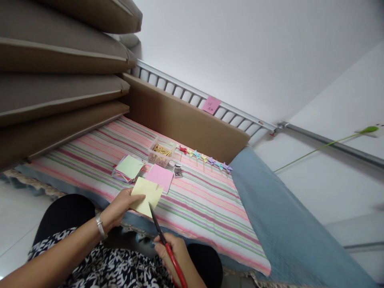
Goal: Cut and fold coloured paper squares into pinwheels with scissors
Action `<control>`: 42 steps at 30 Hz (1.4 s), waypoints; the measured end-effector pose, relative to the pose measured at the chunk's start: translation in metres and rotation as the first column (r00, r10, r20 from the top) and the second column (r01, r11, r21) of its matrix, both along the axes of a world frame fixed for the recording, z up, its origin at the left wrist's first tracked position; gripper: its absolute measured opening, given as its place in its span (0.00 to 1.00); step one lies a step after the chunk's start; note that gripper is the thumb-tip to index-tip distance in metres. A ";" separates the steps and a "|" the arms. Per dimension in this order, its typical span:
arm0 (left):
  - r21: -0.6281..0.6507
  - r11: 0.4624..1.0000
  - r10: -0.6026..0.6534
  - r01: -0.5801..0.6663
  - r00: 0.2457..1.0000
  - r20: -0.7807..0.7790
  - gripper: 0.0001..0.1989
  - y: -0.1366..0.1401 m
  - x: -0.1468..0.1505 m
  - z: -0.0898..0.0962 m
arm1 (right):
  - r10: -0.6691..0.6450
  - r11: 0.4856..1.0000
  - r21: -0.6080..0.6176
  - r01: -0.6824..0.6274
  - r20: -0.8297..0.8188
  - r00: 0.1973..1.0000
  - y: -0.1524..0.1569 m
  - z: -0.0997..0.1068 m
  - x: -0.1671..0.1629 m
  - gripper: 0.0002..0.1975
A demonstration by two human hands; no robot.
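Observation:
My left hand (121, 206) pinches a square of pale yellow paper (145, 192) by its left edge, thumb on top. A cut shows near the paper's upper right corner. In my right hand (177, 254) is a pair of scissors (169, 250) with red handles and dark blades. The blade tips lie at the paper's lower right part; whether they are parted there I cannot tell. Just beyond the yellow sheet lies pink paper (162, 176). To its left is a stack of coloured paper squares (129, 168), pale green on top.
A clear plastic box (159, 160) holds thin golden sticks. Beside it stands a small grey case (177, 171). Several paper pinwheels (204, 158) on sticks form a row along the cardboard panel (180, 116). Stacked cushions (60, 88) rise at the left. A striped cloth (207, 208) covers the surface.

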State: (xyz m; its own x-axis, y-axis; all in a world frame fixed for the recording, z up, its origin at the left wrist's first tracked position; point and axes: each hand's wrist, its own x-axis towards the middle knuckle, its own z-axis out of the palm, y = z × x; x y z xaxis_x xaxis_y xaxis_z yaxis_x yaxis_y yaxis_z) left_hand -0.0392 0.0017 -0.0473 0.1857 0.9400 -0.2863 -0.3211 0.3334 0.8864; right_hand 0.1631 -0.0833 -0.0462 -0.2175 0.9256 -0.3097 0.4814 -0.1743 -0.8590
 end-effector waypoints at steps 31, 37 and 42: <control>-0.038 0.998 0.043 -0.045 0.998 -0.052 0.17 0.005 -0.001 0.001 | 0.045 0.996 0.076 -0.056 0.145 0.988 0.001 0.000 -0.003 0.07; -0.055 0.998 0.016 -0.020 0.996 -0.085 0.19 0.012 -0.016 0.000 | 0.035 0.982 0.177 -0.070 0.196 0.980 0.000 -0.007 0.024 0.15; -0.036 0.972 -0.233 0.231 0.967 -0.100 0.15 0.009 -0.014 -0.009 | -0.058 0.944 0.330 0.029 0.080 0.995 0.007 -0.001 0.042 0.23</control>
